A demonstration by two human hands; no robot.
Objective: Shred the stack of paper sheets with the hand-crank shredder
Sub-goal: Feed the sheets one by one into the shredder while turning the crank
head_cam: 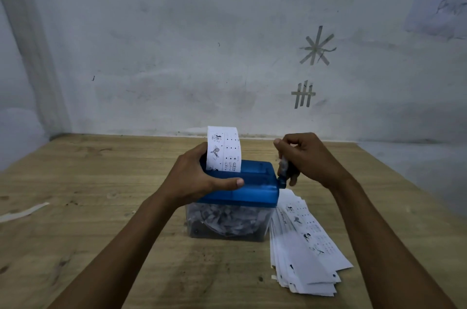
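one printed sheet (223, 149) stands upright in the slot of the blue hand-crank shredder (249, 182) at mid-table, so this looks like the cranking step — the left hand (197, 177) wraps the lid to steady it, the right hand (302, 154) curls round the crank handle (284, 169). next it likely calls for steady turning, then a fresh sheet from the stack (305, 243) just right of the clear bin (227, 222) — already packed with shreds.

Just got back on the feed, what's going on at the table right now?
A person is shredding paper. The left hand grips the blue top of the hand-crank shredder, steadying it, while the right hand grips the crank handle. One printed sheet stands upright in the shredder's top, partly fed in. The clear bin underneath holds shreds, and the stack of paper sheets lies on the wooden table right of the shredder.
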